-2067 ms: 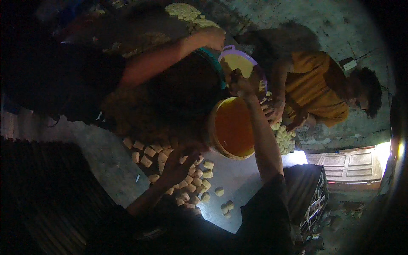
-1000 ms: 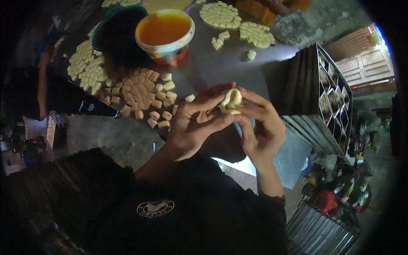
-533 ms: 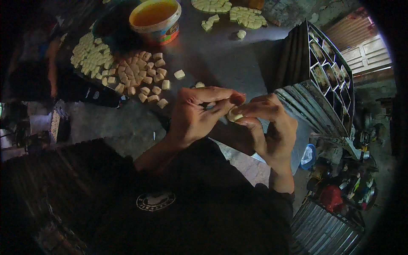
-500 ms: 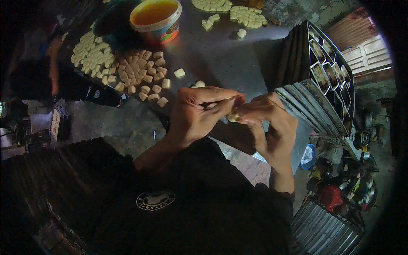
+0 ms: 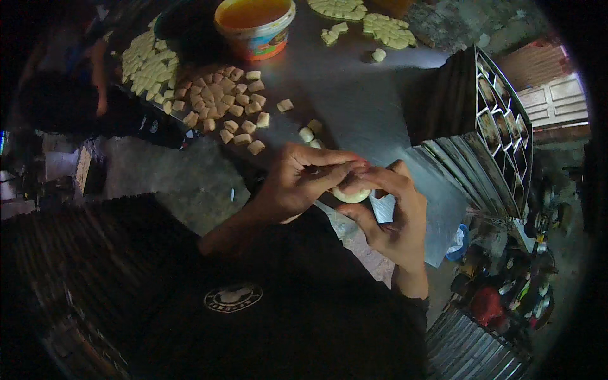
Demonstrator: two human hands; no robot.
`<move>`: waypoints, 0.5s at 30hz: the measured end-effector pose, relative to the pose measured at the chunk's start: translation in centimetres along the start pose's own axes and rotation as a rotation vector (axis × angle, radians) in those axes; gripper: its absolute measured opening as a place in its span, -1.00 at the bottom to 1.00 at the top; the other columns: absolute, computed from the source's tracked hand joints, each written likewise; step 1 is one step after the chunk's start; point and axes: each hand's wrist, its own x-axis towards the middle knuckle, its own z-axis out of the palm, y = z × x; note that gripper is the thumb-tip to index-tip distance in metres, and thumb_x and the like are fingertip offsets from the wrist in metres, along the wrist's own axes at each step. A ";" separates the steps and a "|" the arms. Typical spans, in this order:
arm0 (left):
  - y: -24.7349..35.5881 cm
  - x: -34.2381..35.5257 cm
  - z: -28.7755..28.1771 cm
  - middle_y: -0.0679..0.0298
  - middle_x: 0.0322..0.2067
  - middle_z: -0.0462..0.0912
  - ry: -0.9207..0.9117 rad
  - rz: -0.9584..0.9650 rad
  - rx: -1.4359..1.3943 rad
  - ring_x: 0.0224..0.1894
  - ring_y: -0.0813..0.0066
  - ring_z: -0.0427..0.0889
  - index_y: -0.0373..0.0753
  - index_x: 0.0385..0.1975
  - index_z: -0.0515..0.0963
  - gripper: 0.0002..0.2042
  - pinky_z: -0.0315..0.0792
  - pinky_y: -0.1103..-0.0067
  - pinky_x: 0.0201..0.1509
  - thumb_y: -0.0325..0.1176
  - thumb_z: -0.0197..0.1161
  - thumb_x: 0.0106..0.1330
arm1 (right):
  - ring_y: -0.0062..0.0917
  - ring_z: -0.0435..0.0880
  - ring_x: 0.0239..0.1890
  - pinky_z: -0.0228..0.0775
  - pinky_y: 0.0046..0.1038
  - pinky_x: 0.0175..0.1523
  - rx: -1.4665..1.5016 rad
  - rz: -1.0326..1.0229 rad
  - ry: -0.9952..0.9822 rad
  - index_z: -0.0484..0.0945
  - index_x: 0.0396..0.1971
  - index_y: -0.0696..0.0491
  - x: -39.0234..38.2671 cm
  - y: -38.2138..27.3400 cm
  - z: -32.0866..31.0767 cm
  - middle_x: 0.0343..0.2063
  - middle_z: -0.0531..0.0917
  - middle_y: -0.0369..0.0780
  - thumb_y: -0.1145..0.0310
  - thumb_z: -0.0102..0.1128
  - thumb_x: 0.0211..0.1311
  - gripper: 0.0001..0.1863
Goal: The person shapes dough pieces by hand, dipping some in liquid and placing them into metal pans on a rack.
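A pale, rounded piece of dough is pinched between my two hands above the near edge of the metal table. My left hand grips its upper left side with thumb and fingers pressed together. From the other side my right hand has its fingers curled over the top and its thumb at the lower edge. Fingers hide much of the dough's upper part. Just beyond my hands, a few small dough balls lie on the table. One tan dough-like cube sits apart from a pile of similar cubes.
A bucket with orange contents stands at the back. Cut pale dough lies to its left, and flat scored dough rounds lie far right. Stacked metal moulds rise on the right. Another person's arm shows at far left.
The dough between my hands now shows as a rounded, smooth piece below the fingers. My right thumb has moved down and away from the other fingers. The whole view has shifted slightly.
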 end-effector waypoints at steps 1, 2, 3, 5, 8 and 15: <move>-0.4 -0.4 -0.1 0.16 -0.20 0.72 0.025 -0.083 -0.159 -0.14 0.52 0.67 -0.40 -0.07 0.62 -0.78 0.56 0.62 -0.07 -0.42 0.22 0.38 | -0.45 0.47 -0.41 0.27 -0.46 -0.26 -0.152 -0.004 0.011 0.59 -0.14 0.04 -0.4 0.7 0.6 -0.24 0.72 -0.29 0.39 0.56 -0.14 -0.52; -0.7 -0.6 -0.6 0.17 -0.17 0.71 0.049 -0.165 -0.320 -0.11 0.53 0.66 -0.39 -0.04 0.61 -0.75 0.55 0.61 -0.05 -0.39 0.21 0.40 | -0.45 0.46 -0.41 0.27 -0.44 -0.26 -0.225 0.015 0.000 0.59 -0.15 0.04 -0.4 0.9 1.3 -0.25 0.72 -0.30 0.37 0.56 -0.14 -0.53; -0.9 -0.6 -1.7 0.17 -0.08 0.66 -0.078 -0.275 -0.467 -0.04 0.51 0.63 -0.38 -0.02 0.60 -0.71 0.52 0.58 0.02 -0.31 0.21 0.41 | -0.44 0.46 -0.41 0.26 -0.43 -0.27 -0.295 0.040 -0.006 0.59 -0.15 0.04 -0.4 1.0 2.0 -0.26 0.72 -0.31 0.36 0.55 -0.13 -0.53; -1.1 -2.1 -2.8 0.18 -0.07 0.66 -0.003 -0.295 -0.300 -0.05 0.52 0.63 -0.38 -0.02 0.60 -0.71 0.52 0.58 0.01 -0.31 0.23 0.40 | -0.40 0.53 -0.35 0.32 -0.39 -0.21 -0.370 0.081 -0.045 0.57 -0.16 0.08 -0.8 2.0 3.5 -0.25 0.69 -0.24 0.30 0.54 -0.11 -0.53; -3.9 -2.3 -6.2 0.19 -0.11 0.66 0.027 -0.333 -0.081 -0.12 0.51 0.65 -0.39 -0.15 0.64 -0.75 0.54 0.57 -0.09 -0.31 0.26 0.36 | -0.32 0.59 -0.27 0.38 -0.34 -0.12 -0.197 0.174 0.015 0.54 -0.16 0.09 -1.2 3.9 7.4 -0.22 0.64 -0.16 0.34 0.56 -0.13 -0.52; -8.2 -1.3 -11.9 0.17 -0.12 0.62 0.073 -0.088 0.366 -0.34 0.59 0.64 -0.32 -0.12 0.61 -0.78 0.48 0.65 -0.33 -0.33 0.27 0.33 | -0.60 0.60 -0.17 0.50 -0.51 -0.04 0.754 1.108 0.066 0.37 -0.03 0.11 -1.8 10.0 12.5 -0.26 0.59 -0.25 0.62 0.41 0.06 -0.51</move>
